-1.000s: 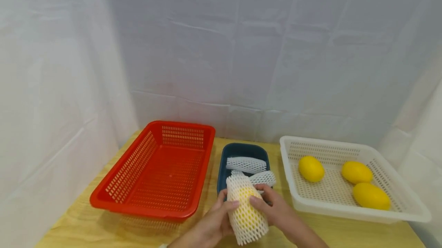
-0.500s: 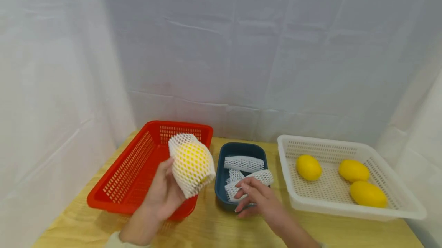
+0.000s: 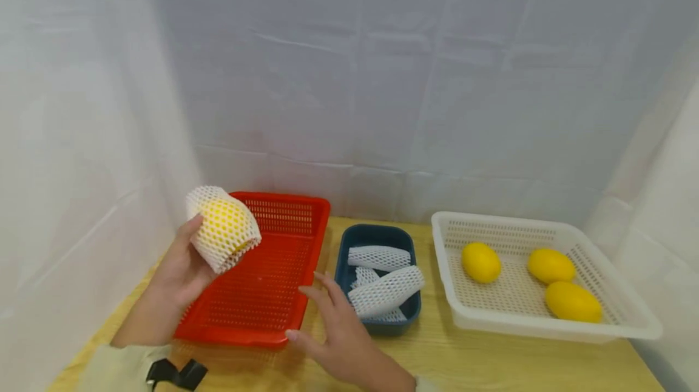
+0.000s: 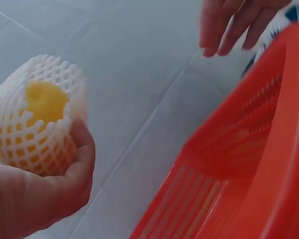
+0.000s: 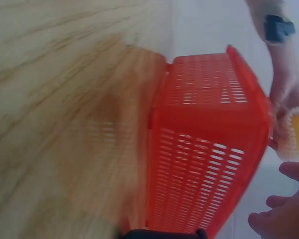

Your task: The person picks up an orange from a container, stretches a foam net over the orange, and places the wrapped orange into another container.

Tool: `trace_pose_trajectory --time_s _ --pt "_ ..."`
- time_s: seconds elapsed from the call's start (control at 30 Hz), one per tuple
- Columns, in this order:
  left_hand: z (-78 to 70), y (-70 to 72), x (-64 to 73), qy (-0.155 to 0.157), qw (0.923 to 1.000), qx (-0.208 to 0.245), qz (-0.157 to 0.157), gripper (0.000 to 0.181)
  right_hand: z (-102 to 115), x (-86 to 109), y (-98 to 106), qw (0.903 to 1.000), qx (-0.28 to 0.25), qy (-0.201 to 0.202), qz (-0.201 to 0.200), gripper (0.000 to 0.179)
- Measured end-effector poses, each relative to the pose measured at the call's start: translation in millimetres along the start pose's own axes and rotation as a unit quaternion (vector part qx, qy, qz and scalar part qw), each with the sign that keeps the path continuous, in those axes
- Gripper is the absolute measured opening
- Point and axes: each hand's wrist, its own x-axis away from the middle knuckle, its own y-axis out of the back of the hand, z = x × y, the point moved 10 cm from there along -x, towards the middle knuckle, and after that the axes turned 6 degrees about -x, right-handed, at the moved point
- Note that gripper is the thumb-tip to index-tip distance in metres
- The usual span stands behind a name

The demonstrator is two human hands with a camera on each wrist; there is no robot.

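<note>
My left hand grips a yellow lemon wrapped in a white foam net sleeve. It holds this over the left side of the red basket. In the left wrist view the lemon's end shows through the sleeve's opening. My right hand is off the table near the basket's front right corner, fingers spread and holding nothing. Beside that hand stands a dark blue container, in which several foam net sleeves lie, one resting across its right rim.
A white basket on the right holds three yellow lemons. Beneath everything is a wooden table. White sheeting hangs behind and at both sides.
Both hands held the wrapped lemon near the blue container. The right hand let go, then moved left toward the red basket. My left hand carried the lemon left, over that basket.
</note>
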Motion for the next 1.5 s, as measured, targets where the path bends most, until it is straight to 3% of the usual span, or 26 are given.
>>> trace_pose_trajectory --time_s 0.1,0.2,0.3,0.43,0.5,0.57,0.67,0.73,0.9,1.0,1.07,1.2,1.23,1.3,1.37,1.4,1.5 --pt "-5.3 17.5 -6.1 0.026 0.9915 -0.125 -0.026 0.033 2.8 -6.0 -17.2 0.9974 0.063 0.033 0.004 0.064" --pt "-13.1 32.3 -15.7 0.054 0.9685 -0.239 -0.046 0.034 0.5 -10.6 -28.8 0.9932 0.108 0.042 0.011 0.068" --pt "-20.8 41.4 -26.1 0.07 0.9544 -0.283 -0.065 0.037 -3.8 -14.4 -37.5 0.9901 0.13 0.045 0.026 0.071" --pt "-25.4 51.9 -42.1 0.085 0.9313 -0.339 -0.101 0.061 -6.6 -18.1 -44.4 0.9862 0.148 0.065 0.036 0.071" --pt "-26.4 59.1 -49.9 0.096 0.9085 -0.388 -0.121 0.077 -6.8 -19.2 -46.3 0.9846 0.153 0.076 0.036 0.07" --pt "-25.2 64.9 -57.9 0.11 0.8773 -0.449 -0.13 0.088 -7.3 -19.9 -46.5 0.9848 0.152 0.076 0.037 0.069" --pt "-17.9 73.3 -70.4 0.124 0.8337 -0.52 -0.137 0.095 -8.4 -20.3 -45.7 0.9858 0.149 0.07 0.033 0.069" --pt "-9.5 78.9 -78.5 0.132 0.8118 -0.552 -0.139 0.095 -9.1 -20.1 -45.5 0.9867 0.146 0.065 0.033 0.069" --pt "14.9 93.5 -91.8 0.154 0.7919 -0.573 -0.145 0.09 -10.7 -20.1 -47.7 0.9859 0.15 0.058 0.046 0.069" --pt "28.4 103.2 -93.4 0.176 0.766 -0.602 -0.14 0.093 -10.1 -21.1 -49.5 0.985 0.152 0.057 0.058 0.069" --pt "37.9 110.9 -92.7 0.199 0.7394 -0.63 -0.129 0.1 -9.8 -21.7 -51.4 0.9844 0.152 0.057 0.067 0.069" --pt "49.0 122.7 -90.2 0.223 0.6766 -0.691 -0.122 0.103 -8.7 -22.9 -54.7 0.9822 0.16 0.06 0.077 0.069" --pt "49.6 124.5 -89.6 0.226 0.656 -0.709 -0.125 0.103 -8.6 -23.1 -55.5 0.9818 0.162 0.061 0.08 0.069" --pt "50.4 124.7 -89.4 0.224 0.6308 -0.731 -0.133 0.099 -9.2 -23.1 -56.2 0.9811 0.164 0.059 0.084 0.069" --pt "50.7 122.0 -90.9 0.221 0.6177 -0.743 -0.135 0.095 -10.7 -23.0 -56.1 0.9808 0.166 0.053 0.087 0.069" --pt "51.1 119.5 -91.9 0.219 0.615 -0.746 -0.132 0.095 -11.6 -23.0 -55.8 0.9806 0.168 0.051 0.088 0.07" --pt "51.4 113.4 -94.8 0.219 0.6163 -0.746 -0.125 0.096 -13.9 -23.3 -54.4 0.9801 0.171 0.045 0.091 0.07"
